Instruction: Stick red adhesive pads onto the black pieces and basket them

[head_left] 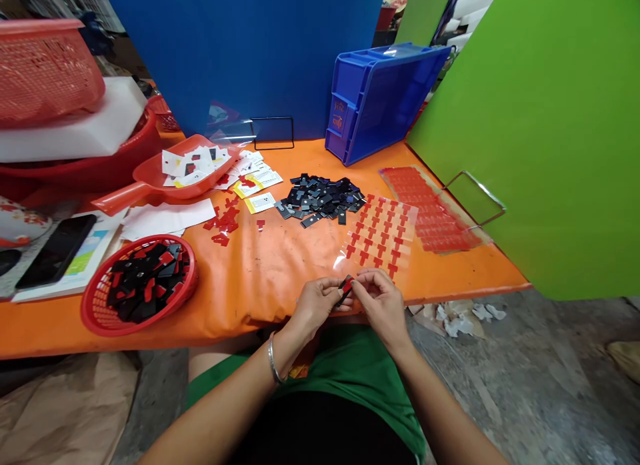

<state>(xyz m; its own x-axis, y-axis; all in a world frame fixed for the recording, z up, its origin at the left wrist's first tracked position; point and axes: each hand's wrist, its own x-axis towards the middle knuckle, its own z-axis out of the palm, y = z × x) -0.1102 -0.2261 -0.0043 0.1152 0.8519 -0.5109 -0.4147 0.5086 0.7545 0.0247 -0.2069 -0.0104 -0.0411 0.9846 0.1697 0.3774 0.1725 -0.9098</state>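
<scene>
My left hand (pixel 320 302) pinches a small black rectangular piece (pixel 343 296) over the table's front edge. A red sticker (pixel 348 285) lies on that piece, and the fingertips of my right hand (pixel 383 303) press on it. Just beyond my hands is a clear sheet with rows of red T-shaped stickers (pixel 381 233), its near end close to my right hand. Behind it a loose pile of black pieces (pixel 325 197) is spread on the table. To the left, a red basket (pixel 189 285) holds black pieces with red stickers on them.
An orange-covered table (pixel 295 265) carries a red scoop (pixel 150 177) full of white cards, scattered red stickers (pixel 225 221) and a black phone (pixel 57 250). A blue crate (pixel 345 111) stands on its side at the back. A red-patterned sheet (pixel 430 208) lies beside the green panel (pixel 545 131).
</scene>
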